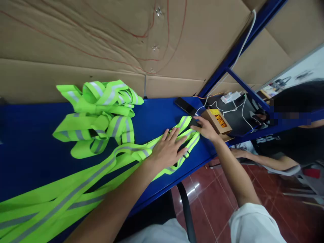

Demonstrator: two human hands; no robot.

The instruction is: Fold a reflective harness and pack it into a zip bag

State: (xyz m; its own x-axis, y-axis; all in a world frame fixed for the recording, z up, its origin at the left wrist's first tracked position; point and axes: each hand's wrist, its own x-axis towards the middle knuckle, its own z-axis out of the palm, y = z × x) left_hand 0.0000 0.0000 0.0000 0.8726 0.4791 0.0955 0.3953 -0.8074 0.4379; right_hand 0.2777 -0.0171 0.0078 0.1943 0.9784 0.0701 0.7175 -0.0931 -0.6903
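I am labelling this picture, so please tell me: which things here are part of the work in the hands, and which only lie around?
In the work:
- left hand, flat on the strap
- right hand, at the strap's end
- pile of straps

Lying about:
- phone
- box
- cables
- cardboard

Blue table [157, 116] against cardboard wall [76, 37], glossy red tile floor [215, 199].

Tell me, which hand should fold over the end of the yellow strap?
Probably the right hand: its fingers already pinch the strap end near the black buckle. The left hand lies flat, pressing the neon vest straps against the blue table.
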